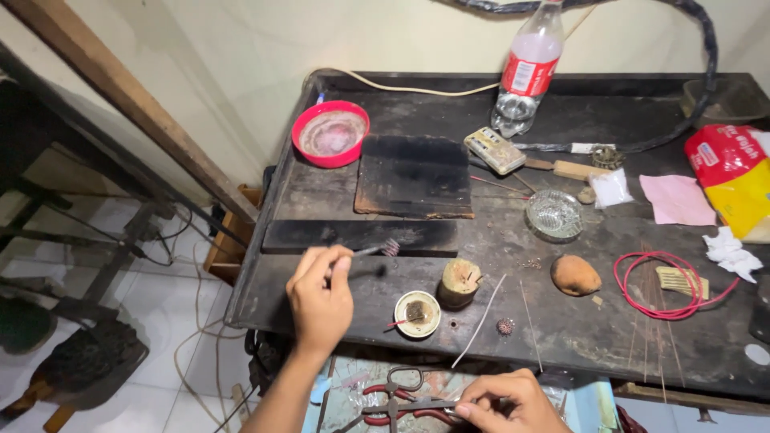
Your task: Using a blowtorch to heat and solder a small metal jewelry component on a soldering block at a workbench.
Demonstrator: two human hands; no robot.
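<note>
1. Your left hand (319,298) is pinched shut on a thin dark brush with a small bristled tip (377,249), and holds it just above the blackened, soot-dark bench (561,321).
2. That brush's tip hangs over the near edge of a long charred black block (361,237) lying across the bench.
3. Your right hand (505,402) is at the bench's near edge, its fingers closed around the metal jaws of red-handled pliers (401,405), which lie flat below the edge.
4. Just right of your left hand sits a small round white dish with dark residue (417,313), and a stubby wooden stump (459,282) stands touching it.
5. Farther back are a red plastic bowl (330,133), a square charred board (414,176) and a clear plastic bottle with a red label (525,68).
6. To the right lie a clear glass ashtray (554,214), a brown oval lump (574,275) and a loop of red wire (670,285).
</note>
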